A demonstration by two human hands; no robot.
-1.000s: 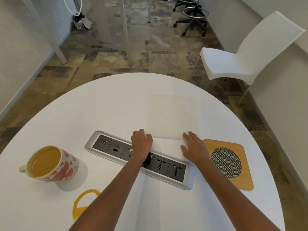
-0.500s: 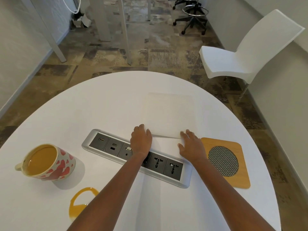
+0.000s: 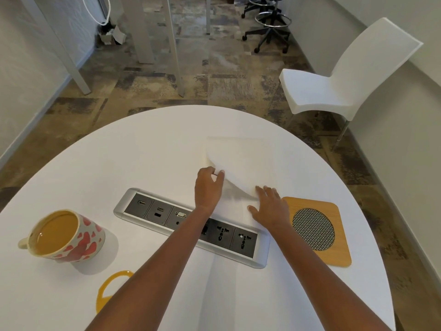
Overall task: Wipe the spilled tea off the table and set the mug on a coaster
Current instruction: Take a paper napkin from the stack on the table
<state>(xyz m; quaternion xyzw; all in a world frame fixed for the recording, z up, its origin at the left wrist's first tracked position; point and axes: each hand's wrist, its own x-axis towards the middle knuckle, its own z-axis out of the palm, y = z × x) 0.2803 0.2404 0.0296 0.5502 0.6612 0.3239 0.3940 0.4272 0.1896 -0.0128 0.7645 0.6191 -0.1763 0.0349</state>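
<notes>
A white paper napkin (image 3: 241, 158) lies on the round white table (image 3: 143, 158) beyond the socket strip. My left hand (image 3: 208, 189) pinches its near left corner and holds it lifted and folded back. My right hand (image 3: 269, 206) rests flat, fingers spread, on the napkin's near right corner. A mug (image 3: 69, 235) with red hearts, full of tea, stands at the left. A ring-shaped tea spill (image 3: 112, 287) lies on the table just in front of the mug, partly hidden by my left forearm. A wooden coaster (image 3: 334, 249) with a round mesh centre lies at the right.
A recessed silver power strip (image 3: 191, 225) with sockets and ports crosses the table's middle, under my forearms. A white chair (image 3: 338, 80) stands beyond the table at the right. Office stools (image 3: 269, 25) and table legs (image 3: 174, 44) stand farther back on the patterned floor.
My left hand has gripped the napkin's near left corner and raised it off the table. My right hand has stayed on the right corner.
</notes>
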